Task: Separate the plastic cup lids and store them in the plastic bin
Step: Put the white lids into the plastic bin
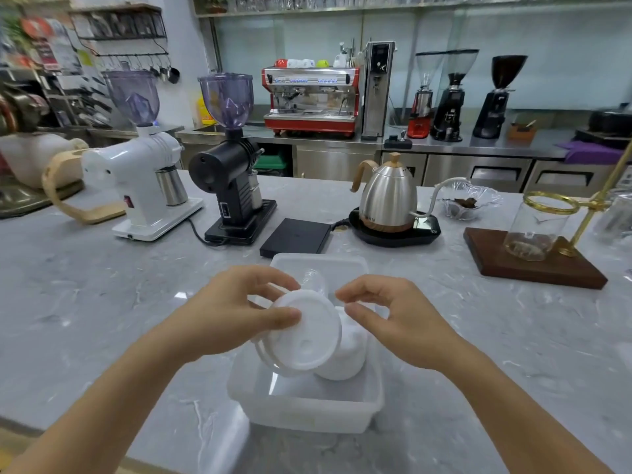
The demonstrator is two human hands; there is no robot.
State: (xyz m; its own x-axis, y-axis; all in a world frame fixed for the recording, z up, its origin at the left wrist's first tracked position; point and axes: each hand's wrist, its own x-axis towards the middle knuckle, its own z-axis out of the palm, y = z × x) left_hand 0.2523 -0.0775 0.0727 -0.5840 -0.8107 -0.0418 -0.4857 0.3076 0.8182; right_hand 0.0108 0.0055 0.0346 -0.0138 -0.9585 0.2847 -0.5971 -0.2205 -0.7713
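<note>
Left fingers (270, 289) curled round a stack of round white plastic cup lids (302, 331), thumb pressed on the top lid's face, other fingertips on its far rim. Stack tilted, flat face toward camera, held over the translucent white rectangular plastic bin (307, 408). Left hand (222, 313) closed on it.

Right hand (393, 313) just right of the stack: fingers (355, 292) loosely curled, thumb and forefinger apart, nothing gripped. Thumb tip near the stack's right edge; contact unclear.

Below and right of the fingers, more white lids (345, 354) lie inside the bin, partly hidden by the held stack. Bin sits on the grey marble-pattern counter (102, 302). Beyond the fingertips: flat black square scale (295, 236), steel gooseneck kettle (388, 198) further right.
</note>
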